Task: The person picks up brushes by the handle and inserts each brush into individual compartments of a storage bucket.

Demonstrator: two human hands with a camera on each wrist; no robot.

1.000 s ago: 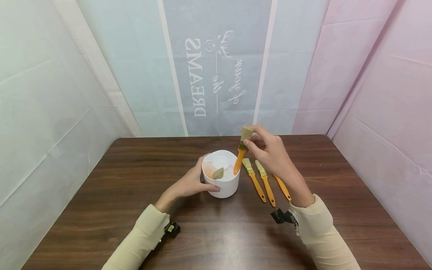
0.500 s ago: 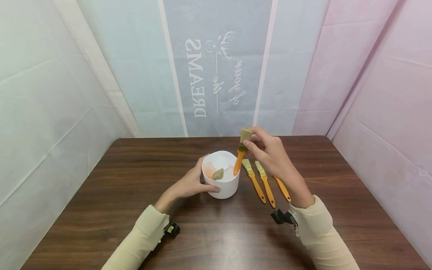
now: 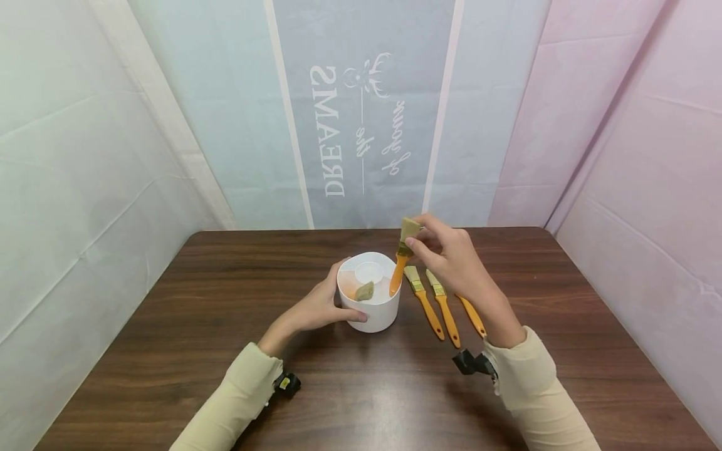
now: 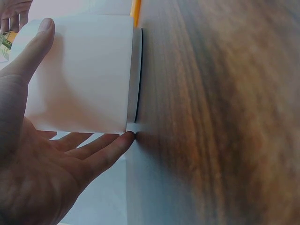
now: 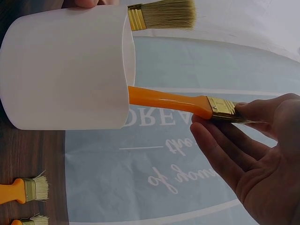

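Observation:
A white divided container stands on the wooden table, one paintbrush inside it with bristles up. My left hand grips the container's left side, thumb across the front and fingers behind. In my right hand a second paintbrush is pinched near its metal band, bristles up. The lower end of its orange handle reaches inside the container's right rim, as the right wrist view shows too. The left wrist view has the container's wall between thumb and fingers.
Right of the container lie several more orange-handled brushes, a nearer brush, a middle brush and a third brush partly under my right forearm. A printed cloth hangs behind the table's far edge.
The brush in my right hand has shifted very slightly left and down over the container. My left hand and the container have stayed in place.

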